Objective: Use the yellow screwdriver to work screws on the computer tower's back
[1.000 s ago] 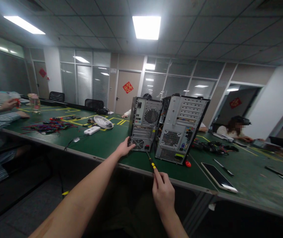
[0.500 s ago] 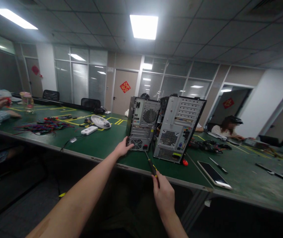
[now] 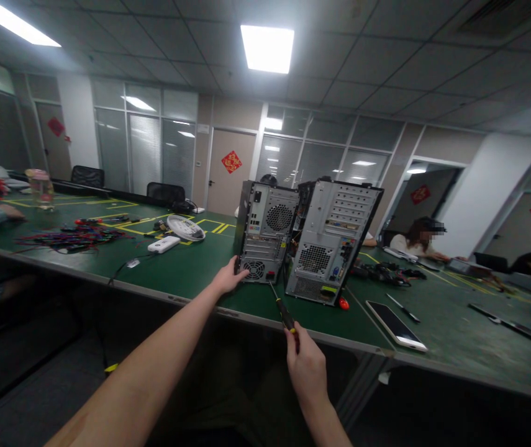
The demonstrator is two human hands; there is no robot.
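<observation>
Two desktop computer towers stand upright side by side, their back panels facing me. My left hand [image 3: 229, 277] grips the lower left edge of the smaller computer tower [image 3: 267, 245], the thumb lying on the back panel by the lower fan grille. In my right hand [image 3: 307, 360] is a black and yellow screwdriver [image 3: 284, 311], held by the end of its handle. Its shaft points up at the bottom edge of that tower, below the red power switch. Whether the tip touches a screw is too small to tell. The larger tower [image 3: 325, 248] is just to the right.
On the green table [image 3: 190, 271] lie a heap of thin cables [image 3: 67, 239], a white power strip [image 3: 163, 244] and a white round basket-like item [image 3: 186, 228] leftward. A phone [image 3: 395, 326], a pen-like tool [image 3: 403, 308] and black cables [image 3: 389, 272] lie rightward. Other people sit at both sides.
The screwdriver's handle has turned a little in my right hand, its yellow marks now showing differently. My left hand stays on the tower. The whole view has shifted slightly.
</observation>
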